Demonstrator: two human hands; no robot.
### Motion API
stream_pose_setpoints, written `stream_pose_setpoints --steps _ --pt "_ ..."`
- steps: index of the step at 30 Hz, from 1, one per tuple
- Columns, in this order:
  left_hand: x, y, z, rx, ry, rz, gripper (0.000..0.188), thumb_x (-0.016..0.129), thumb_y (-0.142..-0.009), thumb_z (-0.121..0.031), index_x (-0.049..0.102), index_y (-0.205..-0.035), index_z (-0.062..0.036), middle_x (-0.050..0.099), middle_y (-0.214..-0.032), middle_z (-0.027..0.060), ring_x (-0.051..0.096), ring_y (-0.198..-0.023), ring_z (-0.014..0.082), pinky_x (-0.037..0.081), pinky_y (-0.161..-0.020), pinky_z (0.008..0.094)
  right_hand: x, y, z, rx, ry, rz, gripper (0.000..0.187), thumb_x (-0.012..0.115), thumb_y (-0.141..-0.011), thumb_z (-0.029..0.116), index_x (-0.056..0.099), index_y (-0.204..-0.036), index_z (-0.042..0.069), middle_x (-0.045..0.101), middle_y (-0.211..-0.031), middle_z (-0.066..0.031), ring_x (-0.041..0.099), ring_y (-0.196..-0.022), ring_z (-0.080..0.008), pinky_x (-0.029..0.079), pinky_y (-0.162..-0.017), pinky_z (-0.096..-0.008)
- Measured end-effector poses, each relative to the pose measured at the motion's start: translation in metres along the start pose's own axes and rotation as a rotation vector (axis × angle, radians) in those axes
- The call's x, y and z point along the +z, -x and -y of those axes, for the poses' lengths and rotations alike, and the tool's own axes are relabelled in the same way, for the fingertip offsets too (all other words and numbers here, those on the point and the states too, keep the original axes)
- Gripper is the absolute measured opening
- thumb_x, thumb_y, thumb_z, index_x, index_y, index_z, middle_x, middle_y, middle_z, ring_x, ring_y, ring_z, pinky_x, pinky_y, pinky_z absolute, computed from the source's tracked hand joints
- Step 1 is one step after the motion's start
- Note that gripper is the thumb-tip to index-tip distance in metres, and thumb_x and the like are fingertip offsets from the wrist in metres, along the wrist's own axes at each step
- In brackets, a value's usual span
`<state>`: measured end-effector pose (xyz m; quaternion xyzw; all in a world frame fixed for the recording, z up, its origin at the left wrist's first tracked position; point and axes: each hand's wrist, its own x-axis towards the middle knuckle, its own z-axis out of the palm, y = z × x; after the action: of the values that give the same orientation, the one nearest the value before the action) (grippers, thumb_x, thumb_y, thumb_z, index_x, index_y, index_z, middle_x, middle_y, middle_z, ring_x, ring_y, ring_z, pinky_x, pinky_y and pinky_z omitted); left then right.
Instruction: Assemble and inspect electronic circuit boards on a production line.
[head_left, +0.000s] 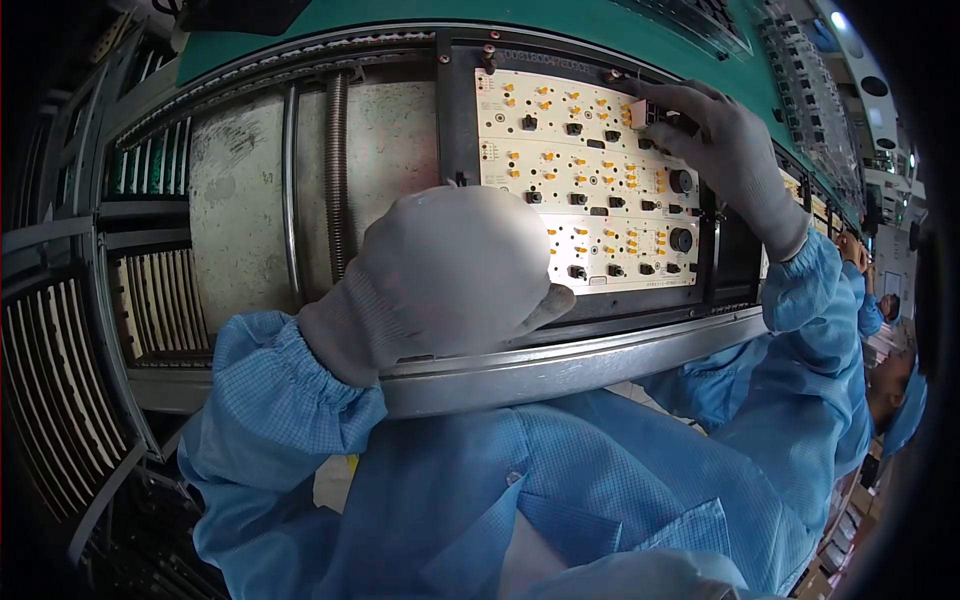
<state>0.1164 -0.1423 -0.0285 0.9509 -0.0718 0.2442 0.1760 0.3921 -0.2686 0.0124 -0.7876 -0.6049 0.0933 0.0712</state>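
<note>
My right hand (pixel 722 140), in a grey glove, reaches over the far right corner of a cream circuit board panel (pixel 557 222). Its thumb and fingertips close around a small white block-shaped connector (pixel 641 114) with dark openings, at the board's surface. My left hand (pixel 455 270), also gloved, is raised above the near left part of the panel and covers some of it. That hand looks rounded and closed, with the thumb showing at its right; the other fingers are curled out of sight. Small yellow parts, black parts and two round black parts (pixel 681 240) stand on the panel.
A dark frame (pixel 459 110) holds the panel over a conveyor with a metal front rail (pixel 580 355). Left lie a rod (pixel 292 190), a ribbed screw shaft (pixel 337 170) and racks of boards (pixel 65 370). A green surface (pixel 380 25) and clear trays (pixel 815 110) are beyond. Co-workers are at far right.
</note>
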Motion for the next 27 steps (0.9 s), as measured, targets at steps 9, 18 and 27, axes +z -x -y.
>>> stream_pose_setpoints --steps 9,18,27 --pt "-0.004 0.003 0.001 -0.005 0.033 0.066 0.024 0.078 -0.066 -0.029 0.061 -0.064 -0.0133 0.058 -0.066 0.0018 0.066 -0.073 0.021 0.057 -0.068 0.0339 -0.021 -0.044 -0.02 0.044 -0.226 0.334 0.026 0.075 -0.082 0.016 0.071 -0.103 0.002 0.067 -0.093 -0.0058 0.064 -0.078 -0.0142 0.049 -0.069 -0.0294" --pt "-0.002 0.007 -0.002 -0.02 0.046 0.07 0.027 0.08 -0.069 -0.027 0.058 -0.063 -0.0123 0.056 -0.066 0.0019 0.065 -0.073 0.021 0.056 -0.068 0.0339 -0.028 -0.051 0.011 0.035 0.156 0.352 0.027 0.085 -0.065 0.019 0.075 -0.087 0.008 0.07 -0.076 -0.0091 0.068 -0.073 -0.0252 0.05 -0.067 -0.0368" --pt "0.003 0.006 0.004 0.054 -0.067 -0.094 0.03 0.076 -0.074 -0.033 0.057 -0.058 -0.0153 0.052 -0.062 0.001 0.057 -0.058 0.019 0.049 -0.055 0.0316 -0.033 -0.062 0.014 0.114 0.03 0.355 0.028 0.086 -0.069 0.019 0.07 -0.086 0.004 0.07 -0.074 -0.0091 0.069 -0.071 -0.0196 0.052 -0.064 -0.0342"
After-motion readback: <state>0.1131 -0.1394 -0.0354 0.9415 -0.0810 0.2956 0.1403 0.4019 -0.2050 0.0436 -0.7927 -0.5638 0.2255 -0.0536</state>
